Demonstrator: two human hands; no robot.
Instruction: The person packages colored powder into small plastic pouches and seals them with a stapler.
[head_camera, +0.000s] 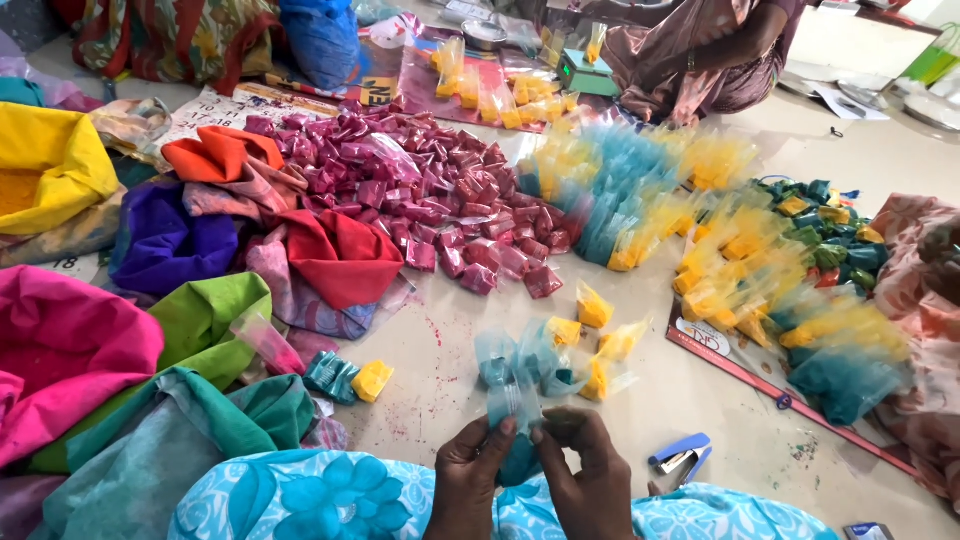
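Low in the head view, the person's left hand (468, 478) and right hand (592, 478) meet over the lap, fingers pinched narrow on one small clear plastic packet of teal powder (515, 410). The packet stands nearly upright, its long axis running away from the person, with the crinkled open top pointing up and away toward the floor heap and the filled lower end sunk between the two hands. The left thumb and fingertips grip its left edge; the right fingertips close on its right edge, so both hands touch it and each other's tips sit just beside one another. Just beyond the packet lies a loose cluster of teal and yellow powder packets (560, 355) on the pale floor (440, 390). A blue stapler (682, 455) lies on the floor near the right hand, to its right. Farther off, a broad heap of magenta powder packets (430, 190) spreads across the floor, well apart from the hands.
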